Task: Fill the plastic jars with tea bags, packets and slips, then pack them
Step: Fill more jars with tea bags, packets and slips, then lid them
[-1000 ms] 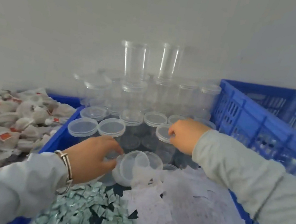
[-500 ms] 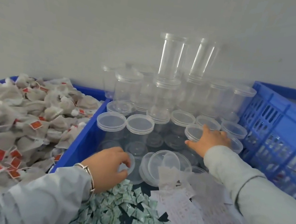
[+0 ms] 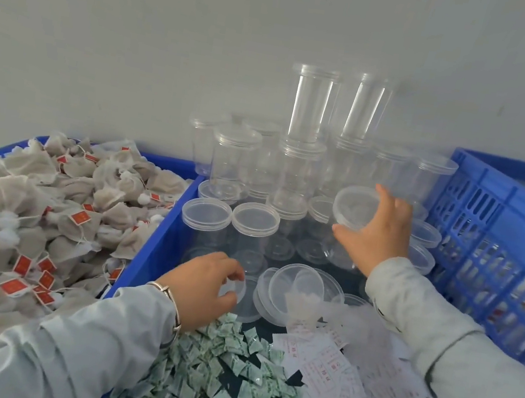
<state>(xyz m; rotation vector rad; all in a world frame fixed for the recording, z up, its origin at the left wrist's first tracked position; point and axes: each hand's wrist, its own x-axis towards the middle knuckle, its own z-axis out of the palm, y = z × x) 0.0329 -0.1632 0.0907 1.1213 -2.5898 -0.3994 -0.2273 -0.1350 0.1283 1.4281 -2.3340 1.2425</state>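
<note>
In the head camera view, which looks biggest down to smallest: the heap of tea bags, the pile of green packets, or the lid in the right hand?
1. heap of tea bags
2. pile of green packets, though nearness enlarges it
3. lid in the right hand

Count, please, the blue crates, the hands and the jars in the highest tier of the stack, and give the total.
Crates: 3
Hands: 2, the left hand and the right hand, each gripping a lid
Top-tier jars: 2
Total: 7
</note>
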